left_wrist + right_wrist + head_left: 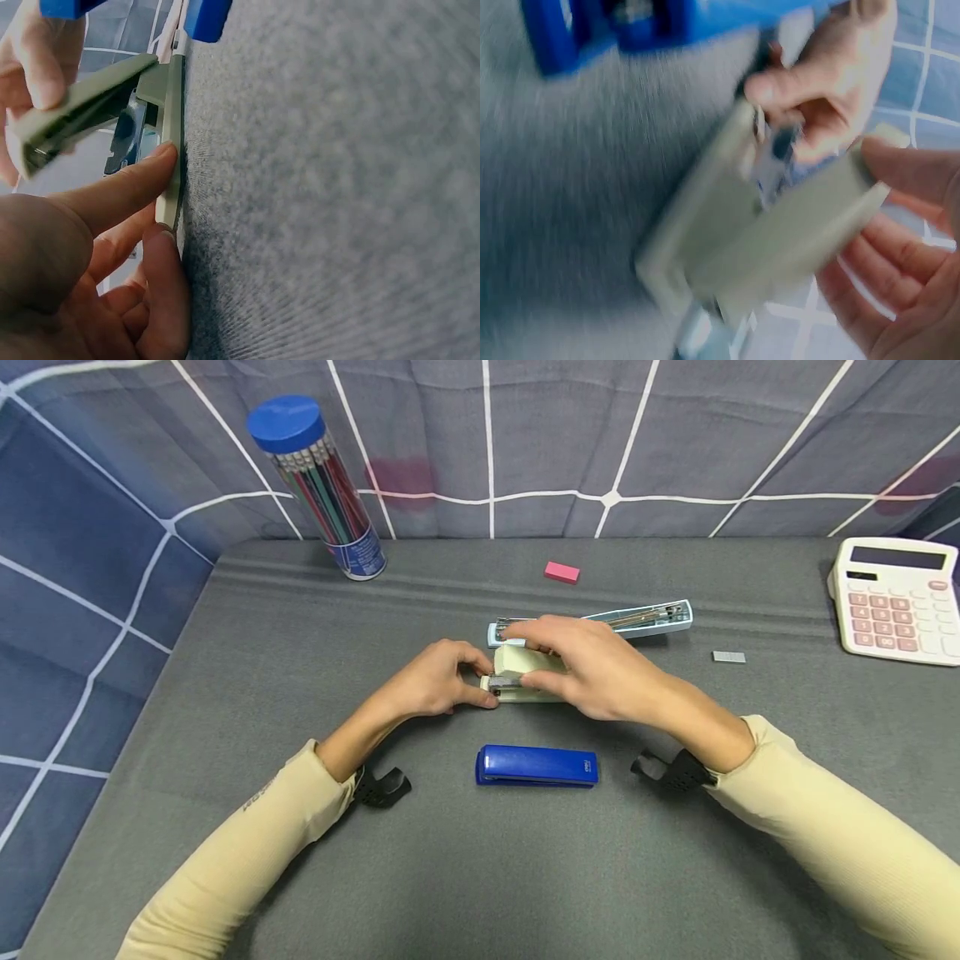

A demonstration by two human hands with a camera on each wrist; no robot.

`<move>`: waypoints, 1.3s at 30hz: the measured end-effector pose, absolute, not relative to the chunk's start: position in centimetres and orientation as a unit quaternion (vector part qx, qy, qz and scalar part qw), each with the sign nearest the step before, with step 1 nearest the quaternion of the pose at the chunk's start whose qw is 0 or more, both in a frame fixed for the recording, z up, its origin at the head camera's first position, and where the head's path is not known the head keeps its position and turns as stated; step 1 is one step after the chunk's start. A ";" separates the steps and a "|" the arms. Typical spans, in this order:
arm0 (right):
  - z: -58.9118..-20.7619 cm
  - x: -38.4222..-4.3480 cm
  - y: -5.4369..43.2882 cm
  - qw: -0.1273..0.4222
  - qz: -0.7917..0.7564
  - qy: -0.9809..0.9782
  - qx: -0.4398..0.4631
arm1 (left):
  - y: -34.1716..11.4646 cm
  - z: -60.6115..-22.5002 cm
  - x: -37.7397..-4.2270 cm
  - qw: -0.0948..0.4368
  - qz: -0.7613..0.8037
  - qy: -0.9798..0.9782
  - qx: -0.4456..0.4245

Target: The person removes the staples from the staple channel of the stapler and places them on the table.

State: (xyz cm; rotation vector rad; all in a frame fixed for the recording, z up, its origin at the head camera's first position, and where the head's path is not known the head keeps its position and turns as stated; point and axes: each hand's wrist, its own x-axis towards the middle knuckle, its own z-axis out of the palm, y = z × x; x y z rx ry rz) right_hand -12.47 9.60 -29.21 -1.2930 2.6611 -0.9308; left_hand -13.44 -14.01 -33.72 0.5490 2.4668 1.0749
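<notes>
Stapler in blue (537, 766) lies on the gray table (450, 877), just in front of a cream stapler (513, 662) held well in from the left edge. A person's left hand (437, 681) pinches the cream stapler's base between thumb and fingers, while the right hand (592, 670) grips its raised top arm, each grip narrowed to the part it holds. A strip of staples (729, 657) and a slim pale-blue case (654, 629), partly hidden by the right hand, lie beyond. A calculator (896, 602) sits by the back right corner, a pink block (562, 572) near the back edge, and a blue-capped tube of pencils (330, 502) near the back left corner.
</notes>
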 end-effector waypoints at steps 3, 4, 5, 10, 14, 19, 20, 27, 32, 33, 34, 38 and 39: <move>-28.9 -12.4 11.4 -0.020 -0.311 0.838 -0.448 | -13.9 -33.7 -13.4 0.192 0.379 0.882 0.201; -28.8 -12.4 11.9 -0.030 -0.313 0.833 -0.456 | -13.8 -33.7 -13.4 0.193 0.379 0.883 0.201; -28.7 -12.3 12.4 -0.039 -0.311 0.830 -0.461 | -13.8 -33.6 -13.4 0.193 0.378 0.883 0.201; -28.1 -12.1 14.1 -0.051 -0.317 0.829 -0.458 | -13.9 -33.7 -13.4 0.198 0.377 0.884 0.194; -28.0 -11.8 15.3 -0.063 -0.337 0.835 -0.431 | -14.0 -33.7 -13.4 0.205 0.376 0.883 0.190; -28.4 -10.5 17.0 -0.076 -0.390 0.846 -0.355 | -14.1 -33.6 -13.4 0.211 0.375 0.882 0.192; -28.5 -10.2 17.4 -0.075 -0.401 0.849 -0.334 | -14.1 -33.6 -13.4 0.212 0.375 0.881 0.194; -30.1 -9.2 20.1 -0.043 -0.451 0.865 -0.215 | -14.1 -33.6 -13.5 0.211 0.377 0.879 0.200; -30.9 -9.3 21.0 -0.022 -0.464 0.863 -0.197 | -14.1 -33.6 -13.5 0.209 0.380 0.879 0.199; -30.9 -9.3 21.1 -0.020 -0.462 0.864 -0.200 | -14.1 -33.6 -13.5 0.209 0.380 0.879 0.199; -31.0 -9.3 21.3 -0.017 -0.456 0.866 -0.205 | -14.1 -33.6 -13.5 0.209 0.380 0.879 0.199; -30.9 -9.6 22.0 -0.003 -0.404 0.884 -0.235 | -14.1 -33.7 -13.5 0.211 0.380 0.878 0.199; -30.8 -9.7 22.1 0.004 -0.389 0.889 -0.241 | -14.1 -33.7 -13.5 0.211 0.379 0.878 0.200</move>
